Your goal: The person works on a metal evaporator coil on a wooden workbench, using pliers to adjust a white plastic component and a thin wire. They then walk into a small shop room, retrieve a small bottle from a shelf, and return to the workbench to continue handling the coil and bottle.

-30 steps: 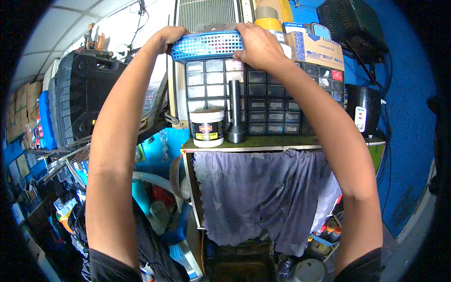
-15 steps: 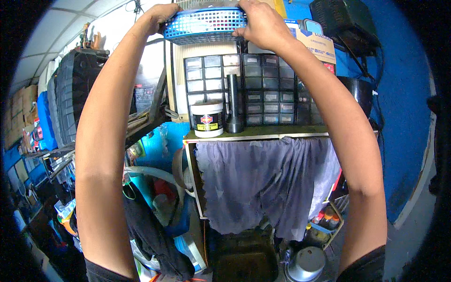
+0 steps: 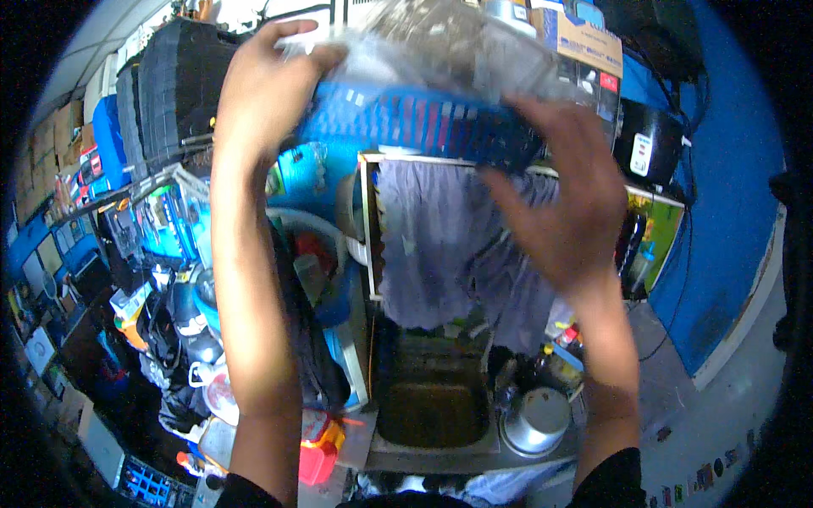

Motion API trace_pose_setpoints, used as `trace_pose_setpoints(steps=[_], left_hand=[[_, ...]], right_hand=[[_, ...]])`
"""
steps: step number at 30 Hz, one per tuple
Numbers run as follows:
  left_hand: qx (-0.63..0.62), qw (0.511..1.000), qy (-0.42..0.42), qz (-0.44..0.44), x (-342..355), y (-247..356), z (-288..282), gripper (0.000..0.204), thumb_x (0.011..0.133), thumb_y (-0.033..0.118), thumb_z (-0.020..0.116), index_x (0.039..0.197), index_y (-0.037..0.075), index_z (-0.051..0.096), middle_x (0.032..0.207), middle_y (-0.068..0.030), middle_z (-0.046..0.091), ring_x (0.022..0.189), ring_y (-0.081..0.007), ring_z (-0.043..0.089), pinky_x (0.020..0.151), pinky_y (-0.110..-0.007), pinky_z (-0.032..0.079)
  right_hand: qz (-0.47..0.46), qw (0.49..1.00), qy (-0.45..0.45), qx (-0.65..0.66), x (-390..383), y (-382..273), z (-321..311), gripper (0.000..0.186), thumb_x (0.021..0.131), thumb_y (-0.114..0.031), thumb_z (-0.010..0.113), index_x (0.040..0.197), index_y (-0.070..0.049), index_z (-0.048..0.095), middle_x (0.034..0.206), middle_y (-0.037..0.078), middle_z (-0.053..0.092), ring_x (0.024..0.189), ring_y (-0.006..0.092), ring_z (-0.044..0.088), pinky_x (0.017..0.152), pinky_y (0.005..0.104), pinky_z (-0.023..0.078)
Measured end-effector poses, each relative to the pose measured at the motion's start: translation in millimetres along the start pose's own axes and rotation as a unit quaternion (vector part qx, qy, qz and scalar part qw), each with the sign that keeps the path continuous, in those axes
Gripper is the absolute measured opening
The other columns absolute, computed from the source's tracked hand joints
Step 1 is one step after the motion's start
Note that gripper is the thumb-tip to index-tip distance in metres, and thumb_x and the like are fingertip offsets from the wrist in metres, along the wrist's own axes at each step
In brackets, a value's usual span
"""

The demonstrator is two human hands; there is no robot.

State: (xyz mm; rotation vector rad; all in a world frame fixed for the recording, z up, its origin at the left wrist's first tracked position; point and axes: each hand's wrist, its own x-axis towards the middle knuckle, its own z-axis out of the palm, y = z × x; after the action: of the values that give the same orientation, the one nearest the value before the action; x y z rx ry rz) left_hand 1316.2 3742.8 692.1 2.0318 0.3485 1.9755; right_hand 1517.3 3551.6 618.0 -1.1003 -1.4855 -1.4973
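Observation:
A blue plastic basket (image 3: 398,120) with slotted sides hangs in the air in front of me, smeared by motion. Clear plastic bags (image 3: 449,38) heap above its rim; what they hold is too blurred to name. My left hand (image 3: 275,85) grips the basket's left end, thumb over the rim near the bags. On the right end, my right hand (image 3: 572,190) has its fingers up along the side and its thumb below. The basket hides most of the shelf top behind it.
Below hangs a grey-purple cloth (image 3: 436,245) over a cabinet front. Under it are a dark basin (image 3: 434,415) and an upturned silver pot (image 3: 538,421). A black case (image 3: 182,80) stands on the left shelf; a cardboard box (image 3: 584,41) sits at upper right, beside a blue wall (image 3: 732,212).
Both hands have brought the basket down and closer from high up by the drawer units, so its bagged contents now show. The view has tipped downward, showing more of the basin and floor.

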Motion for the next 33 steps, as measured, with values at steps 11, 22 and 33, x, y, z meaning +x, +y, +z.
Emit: trace_pose_setpoints(steps=[11, 22, 33], left_hand=[[0.123, 0.968, -0.034, -0.215, -330.3, 46.3, -99.9, 0.048, 0.088, -0.002, 0.073, 0.133, -0.002, 0.057, 0.129, -0.0153, 0.066, 0.122, -0.0236, 0.063, 0.108, -0.038, 0.047], [0.316, 0.871, 0.059, -0.372, -633.8, 57.5, -255.0, 0.042, 0.088, 0.003, 0.072, 0.128, -0.003, 0.062, 0.117, -0.0173, 0.067, 0.109, -0.0285, 0.065, 0.098, -0.039, 0.051], [0.498, 0.752, 0.101, -0.421, -836.7, 44.1, -373.8, 0.038, 0.085, 0.005, 0.075, 0.121, -0.003, 0.064, 0.115, -0.0189, 0.067, 0.109, -0.0365, 0.064, 0.100, -0.046, 0.049]], right_hand=[[-0.005, 0.959, -0.146, 0.243, -217.9, -146.6, -98.5, 0.034, 0.084, -0.020, 0.080, 0.117, -0.014, 0.074, 0.105, 0.001, 0.064, 0.102, 0.0199, 0.063, 0.091, 0.0489, 0.051], [-0.020, 0.826, -0.260, 0.499, -432.8, -364.5, -85.5, 0.043, 0.082, -0.033, 0.074, 0.121, -0.014, 0.071, 0.099, 0.005, 0.062, 0.098, 0.0236, 0.064, 0.106, 0.0514, 0.043], [-0.069, 0.718, -0.390, 0.572, -527.2, -581.7, -49.8, 0.012, 0.085, -0.017, 0.067, 0.095, -0.011, 0.064, 0.097, 0.006, 0.060, 0.101, 0.0261, 0.062, 0.111, 0.0506, 0.044]])
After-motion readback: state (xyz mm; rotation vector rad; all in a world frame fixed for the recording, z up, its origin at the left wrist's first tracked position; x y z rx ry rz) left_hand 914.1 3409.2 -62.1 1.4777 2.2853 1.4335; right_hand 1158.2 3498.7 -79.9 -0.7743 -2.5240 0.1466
